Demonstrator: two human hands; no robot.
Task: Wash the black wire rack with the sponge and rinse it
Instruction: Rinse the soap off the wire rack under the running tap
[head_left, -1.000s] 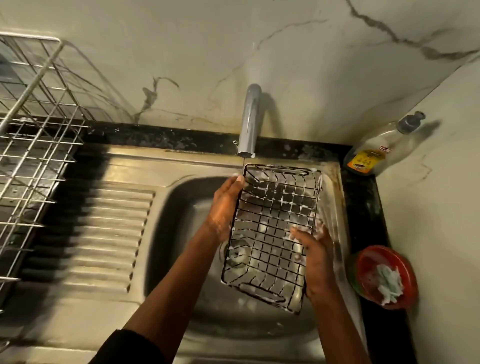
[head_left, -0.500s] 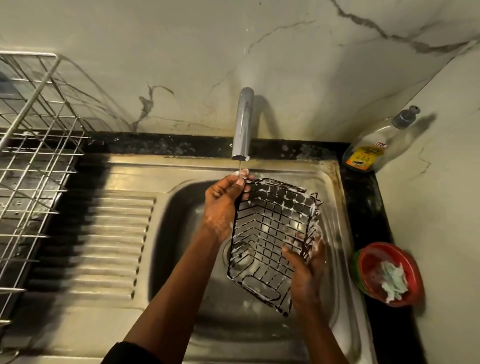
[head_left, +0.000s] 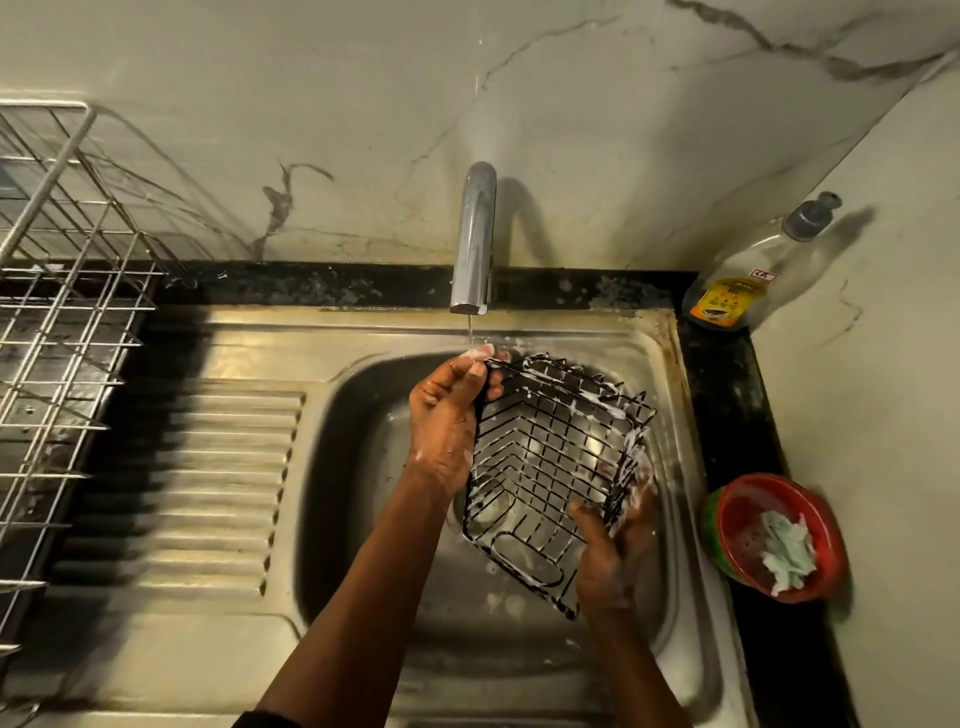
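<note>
The black wire rack (head_left: 545, 467), flecked with white suds, hangs tilted over the steel sink basin (head_left: 353, 467). My left hand (head_left: 447, 415) grips its upper left corner right under the tap (head_left: 474, 244), where a thin stream of water falls onto my fingers. My right hand (head_left: 608, 551) holds the rack's lower right side, thumb inside the wires and fingers behind. No sponge shows in either hand. A pale green scrap that may be a scrubber (head_left: 787, 551) lies in the red bowl (head_left: 748, 519).
A steel wire dish rack (head_left: 57, 312) stands on the left above the ribbed draining board (head_left: 208, 493). A soap bottle (head_left: 748, 275) leans in the back right corner. The red bowl sits on the black counter strip (head_left: 727, 395) by the right wall.
The rack has tipped from nearly flat and face-up to a steeper tilt, its far end swung down and right. My right hand slid lower along its side. Water still trickles.
</note>
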